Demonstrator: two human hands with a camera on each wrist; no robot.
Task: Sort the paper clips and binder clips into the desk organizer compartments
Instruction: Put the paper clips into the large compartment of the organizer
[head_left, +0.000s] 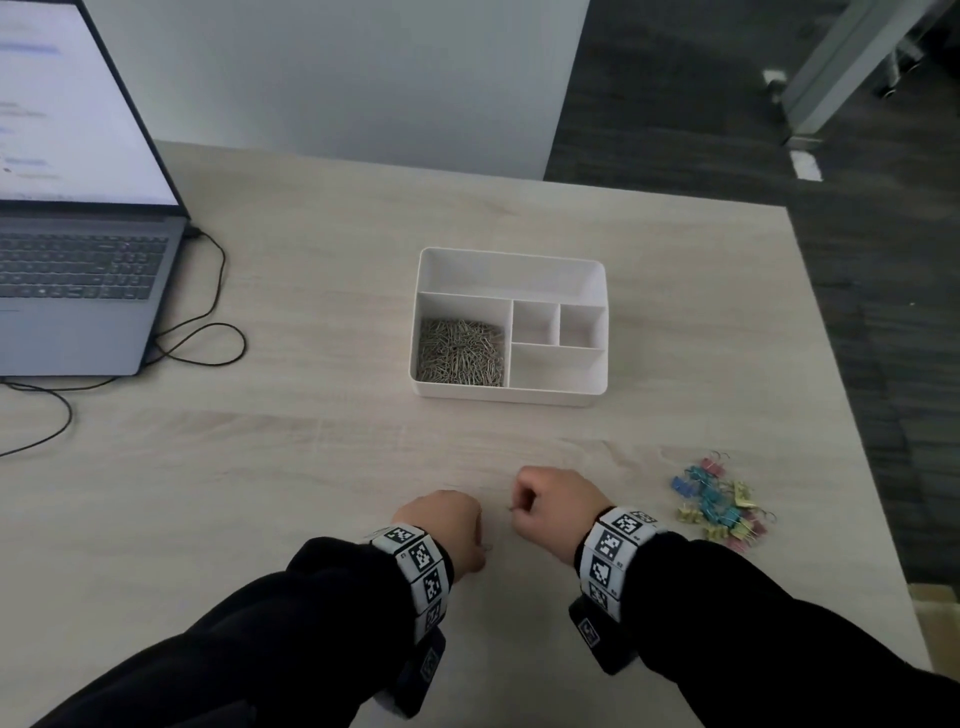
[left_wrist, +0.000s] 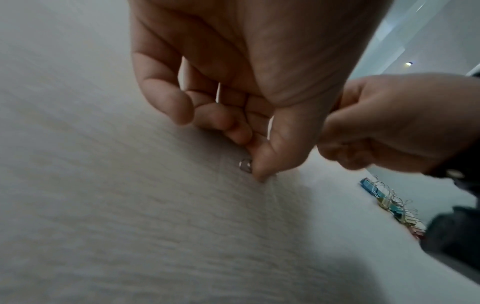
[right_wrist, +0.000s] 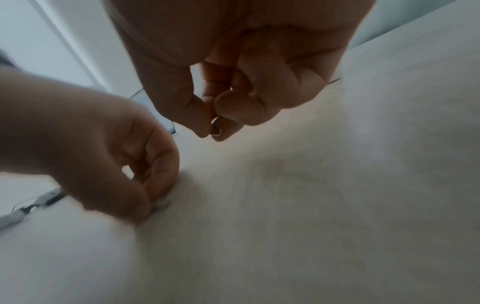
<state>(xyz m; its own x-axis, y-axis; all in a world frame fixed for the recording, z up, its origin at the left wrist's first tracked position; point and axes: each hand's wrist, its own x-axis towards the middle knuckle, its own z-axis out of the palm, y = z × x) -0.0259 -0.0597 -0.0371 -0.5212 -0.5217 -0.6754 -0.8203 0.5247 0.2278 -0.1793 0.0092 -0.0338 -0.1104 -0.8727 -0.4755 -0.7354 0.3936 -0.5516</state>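
Note:
A white desk organizer (head_left: 550, 395) stands mid-table; its front left compartment holds a heap of silver paper clips (head_left: 461, 352), the other compartments show bare white floors. Near the table's front, my left hand (head_left: 441, 525) is down on the wood, thumb and fingers pinching a silver paper clip (left_wrist: 245, 165) against the surface. Just to its right my right hand (head_left: 556, 501) hovers slightly above the table, thumb and forefinger pinching another paper clip (right_wrist: 216, 128). A pile of coloured binder clips (head_left: 719, 501) lies on the table right of my right hand.
An open laptop (head_left: 78, 234) sits at the far left, with a black cable (head_left: 208, 332) looping across the table beside it. The table's right edge (head_left: 852, 415) runs close to the binder clips, dark floor beyond.

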